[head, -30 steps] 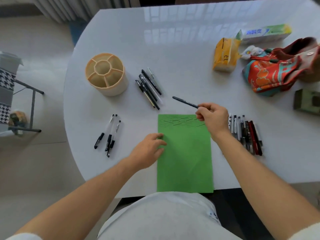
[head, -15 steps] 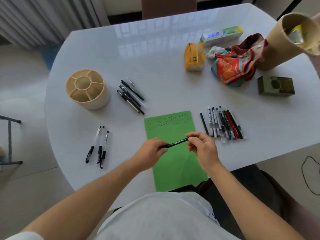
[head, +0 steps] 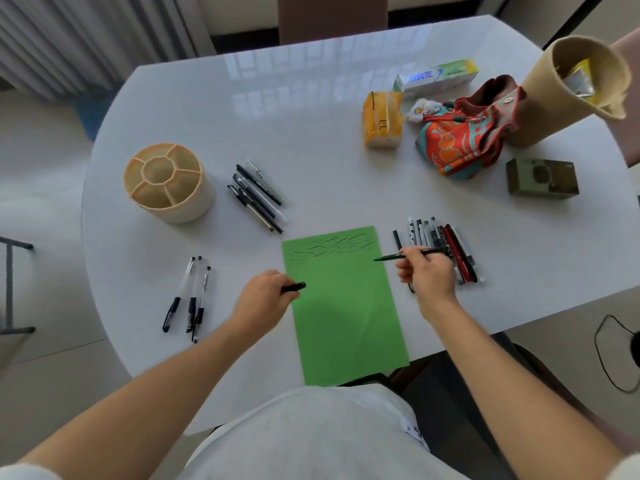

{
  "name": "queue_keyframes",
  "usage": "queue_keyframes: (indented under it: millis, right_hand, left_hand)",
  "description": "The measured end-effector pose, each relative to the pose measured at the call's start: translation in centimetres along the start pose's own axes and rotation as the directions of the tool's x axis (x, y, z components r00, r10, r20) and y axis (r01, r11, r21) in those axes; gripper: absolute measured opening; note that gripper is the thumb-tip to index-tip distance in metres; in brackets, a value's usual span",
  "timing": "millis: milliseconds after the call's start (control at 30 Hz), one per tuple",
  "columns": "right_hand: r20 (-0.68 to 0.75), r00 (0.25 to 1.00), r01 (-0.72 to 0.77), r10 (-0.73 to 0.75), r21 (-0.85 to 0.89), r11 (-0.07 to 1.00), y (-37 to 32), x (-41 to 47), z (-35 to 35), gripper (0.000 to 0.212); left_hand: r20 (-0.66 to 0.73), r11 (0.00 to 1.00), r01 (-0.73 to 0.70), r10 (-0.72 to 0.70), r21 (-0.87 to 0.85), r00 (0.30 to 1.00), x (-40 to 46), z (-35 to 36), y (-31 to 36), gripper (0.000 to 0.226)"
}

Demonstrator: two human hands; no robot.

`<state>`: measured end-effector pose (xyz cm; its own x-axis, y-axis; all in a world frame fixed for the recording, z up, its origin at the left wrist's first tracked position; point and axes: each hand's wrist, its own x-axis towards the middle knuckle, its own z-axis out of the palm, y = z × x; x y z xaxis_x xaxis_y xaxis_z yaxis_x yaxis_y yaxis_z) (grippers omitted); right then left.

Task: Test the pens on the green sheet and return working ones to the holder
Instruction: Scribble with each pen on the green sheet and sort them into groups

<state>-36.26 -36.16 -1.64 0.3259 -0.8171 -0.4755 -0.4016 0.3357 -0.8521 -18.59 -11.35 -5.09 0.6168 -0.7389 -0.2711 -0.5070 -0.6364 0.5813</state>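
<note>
Two hands, one uncapped pen [head: 408, 254] poised over the green sheet [head: 346, 313].
Right hand [head: 427, 275] grips the pen, left hand [head: 263, 299] pinches its cap [head: 294, 287]; a light stroke on bare green below the scribbles would tell best. Holder [head: 166, 183] waits far left.

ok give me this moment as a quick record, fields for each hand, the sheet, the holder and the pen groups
left hand: holds a black pen cap at the sheet's left edge
right hand: holds an uncapped black pen, tip pointing left at the sheet's right edge
green sheet: scribble marks across the top only
holder: compartments look empty
pens near holder: lying loose on the table
pens at left: three, capped
pens at right: a row, partly behind the right hand
</note>
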Motion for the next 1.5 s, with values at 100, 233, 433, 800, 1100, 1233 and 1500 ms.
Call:
queue_keyframes:
  millis: [100,233,433,800,1100,1233,1500]
  right_hand:
    - [0.049,0.998,0.043,-0.041,-0.043,0.998,0.1,2.4,-0.3,0.009]
    - [0.097,0.987,0.140,-0.127,-0.135,0.981,0.8,4.1,1.4,0.009]
    - [0.230,0.942,0.312,-0.243,-0.339,0.887,0.5,4.2,2.8,0.015]
    - [0.120,0.962,0.273,-0.246,-0.359,0.893,0.6,3.8,1.4,0.016]
    - [0.188,0.967,0.186,-0.175,-0.046,0.981,0.3,-0.1,1.0,0.010]
    - [0.381,0.918,0.110,-0.108,0.016,0.994,0.4,-2.9,1.8,0.010]
    - [0.405,0.911,0.081,-0.075,0.003,0.997,1.3,-5.2,3.4,0.009]
  left_hand:
    - [0.001,0.997,-0.062,0.062,0.041,0.998,0.0,0.2,-0.6,0.017]
    - [0.092,0.962,-0.235,0.224,0.141,0.970,0.7,1.6,0.5,0.017]
    - [0.236,0.947,-0.263,0.217,0.184,0.947,0.8,2.8,-0.4,0.019]
    - [0.228,0.957,-0.231,0.189,0.175,0.955,0.8,2.6,0.1,0.019]
    - [0.173,0.966,-0.239,0.219,0.103,0.960,1.0,1.6,0.9,0.021]
    - [0.102,0.981,-0.190,0.186,0.035,0.977,0.6,1.2,1.6,0.025]
    - [0.110,0.983,-0.181,0.183,-0.025,0.977,-0.5,0.4,2.6,0.023]
